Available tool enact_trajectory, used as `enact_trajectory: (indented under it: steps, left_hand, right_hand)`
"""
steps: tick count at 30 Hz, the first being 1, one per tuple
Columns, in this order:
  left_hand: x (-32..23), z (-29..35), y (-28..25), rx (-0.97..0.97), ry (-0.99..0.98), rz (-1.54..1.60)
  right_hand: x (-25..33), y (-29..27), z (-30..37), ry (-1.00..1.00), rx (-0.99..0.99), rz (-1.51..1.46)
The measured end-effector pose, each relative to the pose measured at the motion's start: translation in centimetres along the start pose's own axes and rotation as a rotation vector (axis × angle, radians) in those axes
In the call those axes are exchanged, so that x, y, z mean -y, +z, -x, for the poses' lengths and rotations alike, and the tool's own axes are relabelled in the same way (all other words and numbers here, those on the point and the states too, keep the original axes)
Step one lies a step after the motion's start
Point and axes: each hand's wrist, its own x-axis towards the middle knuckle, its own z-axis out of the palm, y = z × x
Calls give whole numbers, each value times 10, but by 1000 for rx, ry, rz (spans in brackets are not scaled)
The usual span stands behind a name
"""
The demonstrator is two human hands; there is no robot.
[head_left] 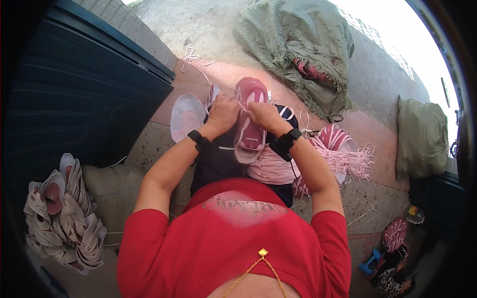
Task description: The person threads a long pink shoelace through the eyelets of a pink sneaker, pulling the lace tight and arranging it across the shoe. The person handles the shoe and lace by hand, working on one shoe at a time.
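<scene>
Across my lap lies a pink and dark-red shoe upper (pixel 251 133), its toe end pointing away from me and its pale heel opening toward me. My left hand (pixel 224 111) is closed at the left edge of its lacing, with the fingers pinched on a pale shoelace. From the right, my right hand (pixel 265 118) reaches over the lacing, thumb and fingers also pinched on the lace; its fingertips are partly hidden. A bundle of pale pink laces (pixel 276 166) lies beside my right thigh. Just left of my left hand is a white-edged upper (pixel 188 119).
Ahead on the floor sits a large green woven sack (pixel 303 44), torn open over red pieces. Another sack (pixel 421 136) stands at the right. Stacked pale uppers (pixel 64 213) lie at the lower left, near a dark metal door (pixel 89 84). Striped pink uppers (pixel 338 139) lie right.
</scene>
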Motion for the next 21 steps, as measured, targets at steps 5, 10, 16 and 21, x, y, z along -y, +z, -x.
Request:
enact_trajectory:
  steps: [5, 10, 16, 21]
  left_hand:
    - [-8, 3, -3, 181, -92, -67]
    - [-6, -13, 4, 268, -46, -192]
    - [-5, -36, -5, 417, 205, -267]
    - [-5, -42, -6, 436, 240, -290]
  right_hand:
    - [-15, 17, 0, 192, -192, -260]
    - [-8, 16, 3, 208, -195, -223]
    - [-3, 13, 4, 227, -191, -196]
    - [-4, 14, 3, 249, -171, -183]
